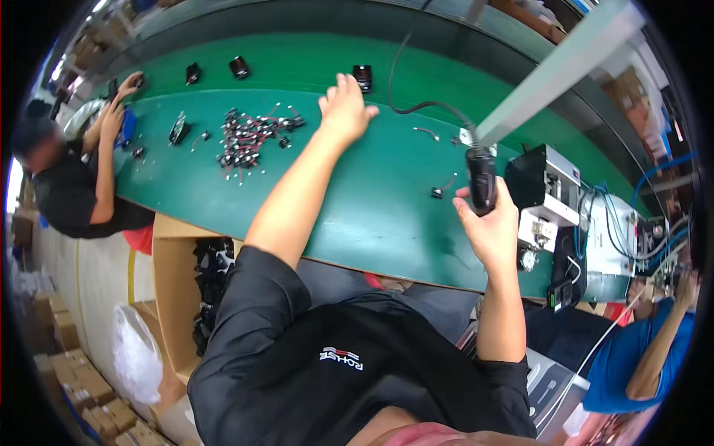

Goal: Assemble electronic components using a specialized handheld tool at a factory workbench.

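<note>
My left hand [346,111] reaches out over the far side of the bench, fingers extended. Its fingertips are beside a small black boxy housing [362,77] on the green conveyor strip; whether they touch it I cannot tell. My right hand [492,223] is wrapped round a black electric screwdriver [482,178], whose coiled cord [466,128] runs up and away. The tool's tip is hidden. A small black part with a wire [437,192] lies left of the right hand.
Left of my left arm spreads a heap of small black parts with red wires [249,141]. An open black housing [179,131] lies beyond it. A slanted metal post [561,70] and a bench machine [547,186] stand at right. Two co-workers flank me. An open carton [172,282] sits below.
</note>
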